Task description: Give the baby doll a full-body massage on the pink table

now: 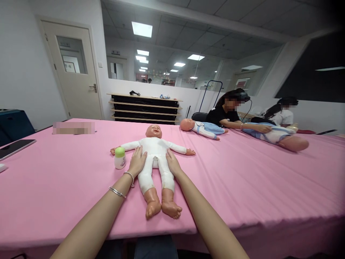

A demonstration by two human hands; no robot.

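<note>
A baby doll (155, 145) with a white cloth body lies on its back, its feet toward me and its arms spread. My left hand (137, 160) rests along the doll's hip on the left, fingers stretched out. Against the opposite hip lies my right hand (173, 162), also with extended fingers. Both hands touch the doll's sides; the undersides of the fingers are hidden. Just left of my left hand stands a small white bottle (120, 160) with a green cap, apart from it.
A pink cloth (242, 190) covers the table. A second doll (202, 128) in blue and white lies at the back right. Beyond it, a co-worker (229, 111) handles another doll (277, 135). A phone (17, 148) and a blurred-out object (73, 128) lie on the left.
</note>
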